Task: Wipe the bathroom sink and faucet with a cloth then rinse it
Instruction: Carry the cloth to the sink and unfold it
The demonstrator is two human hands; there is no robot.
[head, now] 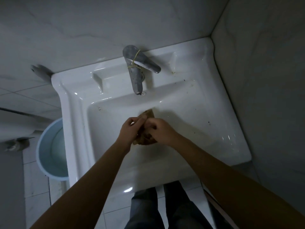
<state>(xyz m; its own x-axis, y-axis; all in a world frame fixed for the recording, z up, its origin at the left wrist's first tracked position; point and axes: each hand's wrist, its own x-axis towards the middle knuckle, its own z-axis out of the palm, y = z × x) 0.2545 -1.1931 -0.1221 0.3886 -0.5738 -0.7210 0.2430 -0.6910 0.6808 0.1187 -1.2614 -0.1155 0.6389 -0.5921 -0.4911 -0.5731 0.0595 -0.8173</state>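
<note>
I have both hands on the brown cloth (pixel 145 138), which is bunched up over the basin of the white sink (pixel 74 96), in front of the faucet (pixel 136 76) and a little right of its spout tip. My left hand (pixel 130 129) has fingers curled into the cloth's left side. My right hand (pixel 162 131) pinches it from the right, knuckles up. One corner pokes out on the faucet side of my fingers, so the wad's long axis runs roughly from the spout toward me. I see no stream from the spout, and brownish marks and dark specks show to the faucet's right.

I judge this as wringing or rinsing the cloth. Either way it hangs short of the spout tip, so the next move turns on carrying it forward. The lever handle (pixel 146 62), bound with a yellowish band (pixel 136 58), angles right, so my right hand is the nearer one to it. A pale blue bucket (pixel 49 151) sits on the floor left of the faucet, below the rim.
</note>
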